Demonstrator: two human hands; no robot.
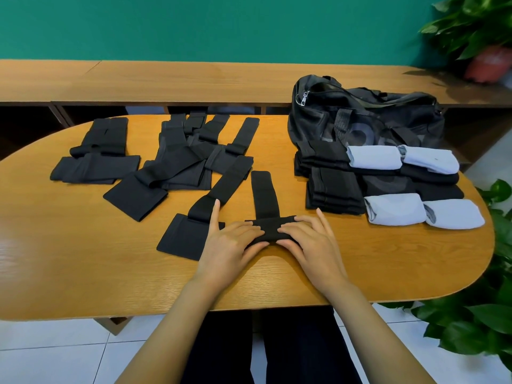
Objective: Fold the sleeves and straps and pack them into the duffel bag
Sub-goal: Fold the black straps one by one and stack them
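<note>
A black strap (264, 196) lies on the table in front of me, its near end folded into a thick band (270, 227). My left hand (231, 245) and my right hand (309, 241) both grip that folded band, thumbs under its near edge and fingers on top. Another black strap with a wide pad (191, 235) lies just left, under my left index finger. Several unfolded black straps (180, 159) lie at the back left. The black duffel bag (365, 112) stands at the back right. Folded black pieces (333, 189) and folded light-blue sleeves (394, 209) sit in front of it.
The wooden oval table (83, 259) has its front edge close to my arms. A wooden bench (166, 79) runs along the green wall behind. Potted plants (476, 31) stand at the right side, more leaves (471, 322) by the table's right end.
</note>
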